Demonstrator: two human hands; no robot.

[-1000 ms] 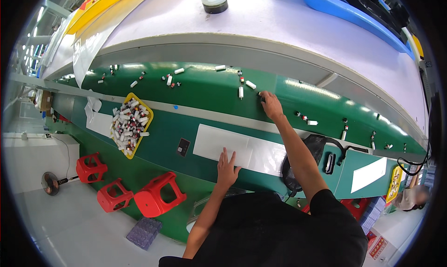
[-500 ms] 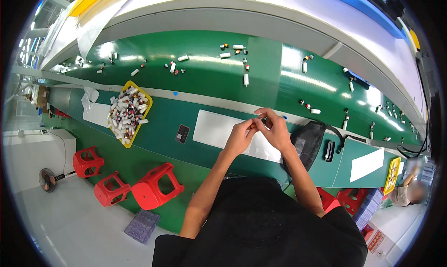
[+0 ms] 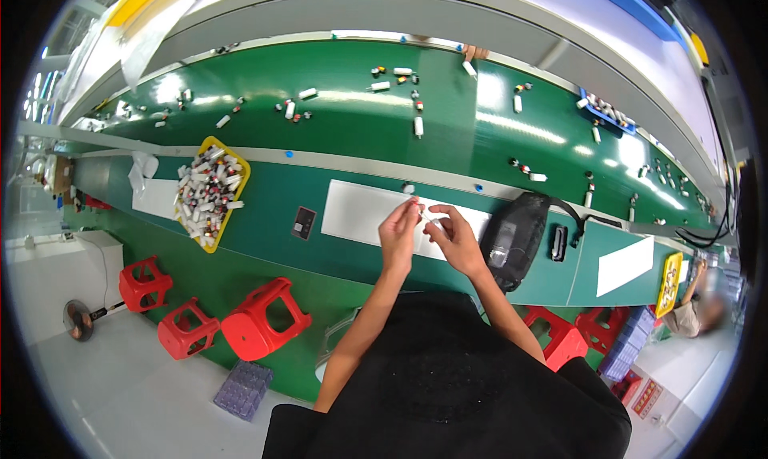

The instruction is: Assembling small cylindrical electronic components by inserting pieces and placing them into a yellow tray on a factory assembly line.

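Note:
My left hand (image 3: 399,233) and my right hand (image 3: 451,235) meet over a white sheet (image 3: 360,211) on the green workbench (image 3: 264,203). Together their fingertips pinch a small white tube-like part (image 3: 424,214). Both forearms rise from the lower edge, above my black shirt. Beyond the bench runs a green conveyor belt (image 3: 360,123) with several small white and red-capped tubes scattered on it, such as one white tube (image 3: 418,126).
A yellow tray (image 3: 210,190) heaped with tubes lies to the left. A black bag (image 3: 516,237) sits right of my hands, a small black device (image 3: 304,222) to the left. Red stools (image 3: 254,325) stand below. Another person (image 3: 694,309) sits far right.
My right hand came back from the conveyor belt and my left hand lifted off the white sheet; both now meet over the sheet holding a small part. The view shifted downward.

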